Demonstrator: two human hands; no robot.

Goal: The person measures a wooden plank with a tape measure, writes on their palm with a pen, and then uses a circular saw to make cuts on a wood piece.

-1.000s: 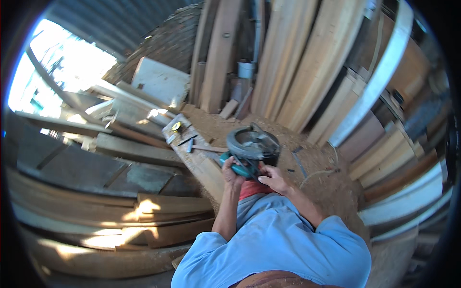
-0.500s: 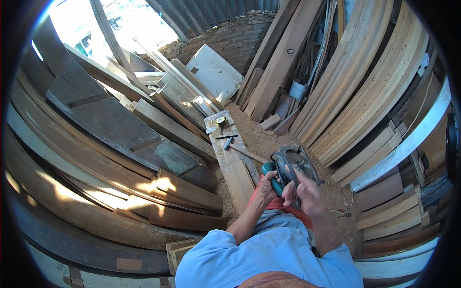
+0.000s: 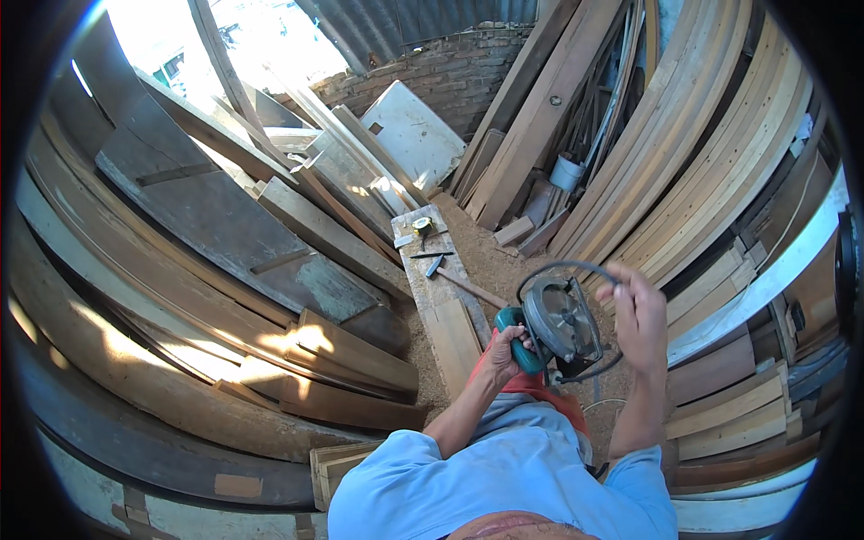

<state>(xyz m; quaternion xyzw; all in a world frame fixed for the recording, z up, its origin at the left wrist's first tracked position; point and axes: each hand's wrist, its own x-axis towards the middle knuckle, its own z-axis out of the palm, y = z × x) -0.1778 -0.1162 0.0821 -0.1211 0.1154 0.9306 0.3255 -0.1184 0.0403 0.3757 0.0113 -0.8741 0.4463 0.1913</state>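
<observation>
My left hand (image 3: 506,351) is wrapped round the green handle of a circular saw (image 3: 556,322), held in front of my waist. The saw's grey guard and metal base face right. My right hand (image 3: 639,315) is raised on the saw's right, fingers closed on its black power cord (image 3: 576,264), which arches over the saw's far side. Just beyond the saw, a hammer (image 3: 468,288) lies on a narrow bench board (image 3: 418,286). A yellow and black tape measure (image 3: 422,224) and a thin black pencil-like stick (image 3: 432,255) lie further along it.
Long planks (image 3: 270,225) are stacked along the left. More boards (image 3: 684,135) lean at the right. A white panel (image 3: 414,135) rests before a brick wall (image 3: 441,67), with a white bucket (image 3: 566,173) to its right. Sawdust (image 3: 477,238) covers the floor.
My right hand has moved from close against the saw out to the right, drawing the cord into a raised arch. The saw's guard and base show more fully. My left hand keeps its grip.
</observation>
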